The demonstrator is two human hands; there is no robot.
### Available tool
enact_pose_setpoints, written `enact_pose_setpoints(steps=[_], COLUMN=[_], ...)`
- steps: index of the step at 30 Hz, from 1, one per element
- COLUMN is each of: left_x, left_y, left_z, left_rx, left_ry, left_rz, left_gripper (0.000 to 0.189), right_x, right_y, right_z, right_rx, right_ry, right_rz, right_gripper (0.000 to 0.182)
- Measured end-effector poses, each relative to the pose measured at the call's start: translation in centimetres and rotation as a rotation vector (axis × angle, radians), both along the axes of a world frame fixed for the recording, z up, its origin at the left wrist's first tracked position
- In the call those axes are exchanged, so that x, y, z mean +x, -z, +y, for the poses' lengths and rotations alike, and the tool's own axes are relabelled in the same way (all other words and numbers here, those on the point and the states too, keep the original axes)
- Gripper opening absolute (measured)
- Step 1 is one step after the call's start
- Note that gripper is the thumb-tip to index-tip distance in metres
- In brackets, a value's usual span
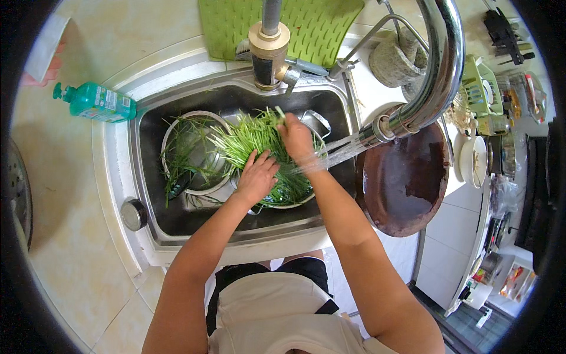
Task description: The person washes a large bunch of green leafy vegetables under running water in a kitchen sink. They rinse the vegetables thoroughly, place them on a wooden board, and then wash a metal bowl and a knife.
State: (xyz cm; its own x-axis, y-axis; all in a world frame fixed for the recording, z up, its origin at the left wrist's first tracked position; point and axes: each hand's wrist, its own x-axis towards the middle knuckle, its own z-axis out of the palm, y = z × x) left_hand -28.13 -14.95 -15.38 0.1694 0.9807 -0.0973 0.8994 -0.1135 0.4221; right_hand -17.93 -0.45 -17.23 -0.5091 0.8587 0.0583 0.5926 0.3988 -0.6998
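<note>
A large bunch of chives (247, 137), pale cut ends pointing up and left, fills a metal pot (295, 206) on the right side of the sink. My left hand (260, 179) rests on the bunch with its fingers apart. Pinched in my right hand (296, 137) is a pale chive stalk (279, 112), held above the bunch. Water (327, 152) streams from the chrome faucet (393, 124) over my right wrist and onto the dark green leaves. To the left, a second metal pot (164, 152) holds loose green scraps (177, 155).
A stainless sink (152, 221) surrounds both pots. On its left stand a teal soap bottle (104, 102) and a round lid (134, 215). A brown wooden board (402, 186) lies right, below a stone mortar (393, 62). Behind is a green mat (318, 31).
</note>
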Motion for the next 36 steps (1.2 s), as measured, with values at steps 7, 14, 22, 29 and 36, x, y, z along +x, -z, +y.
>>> enact_pose_setpoints(steps=[7, 14, 22, 29, 36], left_x=[0.1, 0.9, 0.4, 0.6, 0.6], left_y=[-0.9, 1.5, -0.1, -0.4, 0.3], left_z=[0.6, 0.0, -0.7, 1.7, 1.9], left_rx=[0.05, -0.063, 0.006, 0.095, 0.054], left_ry=[-0.095, -0.044, -0.048, -0.101, -0.077], left_rz=[-0.086, 0.297, 0.274, 0.266, 0.372], left_gripper=[0.049, 0.054, 0.051, 0.058, 0.059], right_x=[1.2, 0.1, 3.3, 2.9, 1.9], right_y=[-2.2, -2.2, -0.2, -0.9, -3.1], right_z=[0.1, -1.2, -0.3, -3.4, -6.5], right_rx=[-0.064, 0.227, -0.165, 0.182, 0.306], right_ry=[0.284, 0.016, 0.375, 0.366, 0.149], right_rz=[-0.113, 0.1, 0.16, 0.173, 0.058], right_gripper=[0.041, 0.036, 0.024, 0.038, 0.032])
